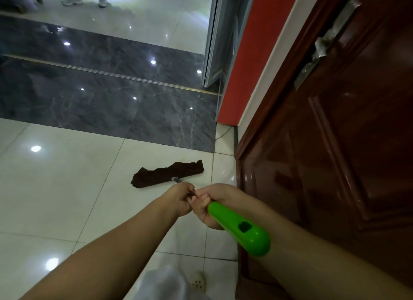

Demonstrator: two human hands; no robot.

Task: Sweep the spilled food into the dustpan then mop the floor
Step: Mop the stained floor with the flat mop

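both hands are closed round the handle of a flat mop with a bright green plastic grip end [241, 226] and a dark brown cloth head [166, 173]. the right hand [212, 204] is wrapped tightly round the handle just ahead of the green grip, fingers curled under and thumb side up, with no gap showing between fingers and shaft. the left hand [182, 199] sits just in front of it, touching or nearly touching the right, its fingers curled round the thin shaft; most of the shaft is hidden inside the two fists, so only a short silvery stub [176, 179] shows between the left hand and the cloth. the mop's long axis runs from the green grip, low and right near the person's body, up and to the left away from the person to the head on the floor. the cloth head lies flat on the glossy white floor tiles [67, 176], its own length lying crosswise to the handle and tilted slightly up to the right, its right end near the foot of a dark reddish-brown wooden door [335, 154]. beyond the head is a band of dark grey marble tile [100, 98]. a pale perforated shoe [197, 282] shows at the bottom edge, and another person's white trainers [72, 0] stand at the far top.
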